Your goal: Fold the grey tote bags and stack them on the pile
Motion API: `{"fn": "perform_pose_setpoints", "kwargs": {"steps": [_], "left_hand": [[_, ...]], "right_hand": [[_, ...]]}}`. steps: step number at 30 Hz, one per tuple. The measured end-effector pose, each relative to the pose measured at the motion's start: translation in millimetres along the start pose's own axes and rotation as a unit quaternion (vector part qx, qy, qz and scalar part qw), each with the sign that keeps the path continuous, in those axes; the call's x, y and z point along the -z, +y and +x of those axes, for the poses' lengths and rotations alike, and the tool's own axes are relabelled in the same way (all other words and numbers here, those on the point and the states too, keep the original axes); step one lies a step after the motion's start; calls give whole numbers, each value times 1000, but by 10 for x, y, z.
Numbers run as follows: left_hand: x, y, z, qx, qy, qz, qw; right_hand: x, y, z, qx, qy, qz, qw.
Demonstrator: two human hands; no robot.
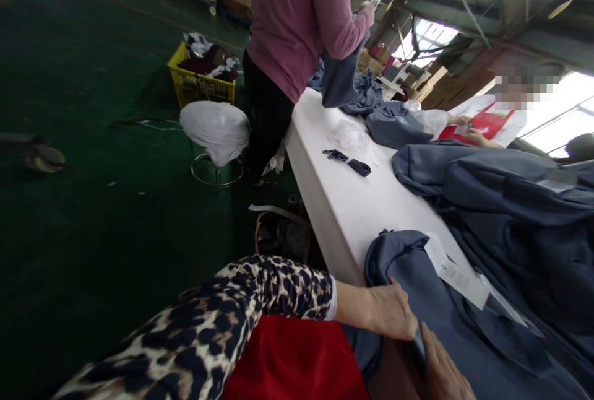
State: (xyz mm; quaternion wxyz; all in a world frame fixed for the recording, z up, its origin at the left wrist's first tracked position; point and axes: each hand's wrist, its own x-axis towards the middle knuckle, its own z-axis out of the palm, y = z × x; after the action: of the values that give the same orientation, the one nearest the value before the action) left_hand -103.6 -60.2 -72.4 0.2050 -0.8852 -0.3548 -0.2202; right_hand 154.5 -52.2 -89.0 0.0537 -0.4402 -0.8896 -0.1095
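Note:
A blue-grey fabric bag (408, 270) with white paper tags (464, 282) lies over the near edge of the white table, part of it hanging down by my lap. My left hand (394, 312), reaching out of a leopard-print sleeve, is closed on the bag's near edge with the fingers curled under. Just beside it, my right hand (443, 366) grips a fold of the same edge. The lower part of that hand is cut off by the frame, and its fingertips are hidden.
More blue-grey bags (492, 183) are heaped along the white table (334, 195). A dark strap with clips (348, 161) and clear plastic (350, 137) lie farther along. One person (297, 22) stands ahead; another in a red apron (482, 124) works opposite. A covered stool (216, 130) and yellow crate (204, 87) stand left.

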Motion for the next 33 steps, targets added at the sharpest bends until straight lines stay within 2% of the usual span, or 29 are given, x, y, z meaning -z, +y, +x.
{"fn": "perform_pose_setpoints", "kwargs": {"steps": [2,4,5,7,9,10,11,13,16,23,25,28,30,31,32,33], "left_hand": [[49,25,-101,11,25,-72,997],[116,-45,-271,34,100,-170,980],[142,-102,-370,75,142,-219,962],[156,-229,-565,221,190,-296,910],[110,-335,-717,357,179,-346,849],[72,-372,-769,387,164,-363,832],[31,-397,-801,391,147,-378,826],[-42,-418,-813,360,117,-398,835],[-99,-419,-741,345,91,-410,839],[-42,-423,-549,357,92,-488,791],[17,-389,-527,332,106,-492,797],[93,-305,-539,287,115,-462,831],[104,-249,-566,281,113,-436,847],[93,-226,-580,294,119,-429,846],[71,-209,-592,320,129,-434,832],[41,-199,-602,353,138,-459,804]], "right_hand": [[-78,-78,9,-9,-12,36,999],[-74,-65,-38,-36,-27,65,997],[-54,-43,-68,-56,-37,75,995],[-16,-3,-123,-99,-50,83,990],[-5,12,-161,-132,-52,86,986],[-12,11,-173,-142,-49,88,985],[-24,8,-181,-150,-45,91,983],[-50,-6,-187,-159,-40,96,982],[-67,-44,-178,-161,-38,100,981],[-63,-138,-205,-134,16,118,984],[-82,-131,-251,-143,29,122,982],[-132,-134,-327,-143,51,119,981],[-168,-164,-358,-131,61,114,983],[-182,-186,-365,-124,64,111,984],[-193,-211,-367,-114,66,106,986],[-200,-236,-365,-103,68,98,987]]}}
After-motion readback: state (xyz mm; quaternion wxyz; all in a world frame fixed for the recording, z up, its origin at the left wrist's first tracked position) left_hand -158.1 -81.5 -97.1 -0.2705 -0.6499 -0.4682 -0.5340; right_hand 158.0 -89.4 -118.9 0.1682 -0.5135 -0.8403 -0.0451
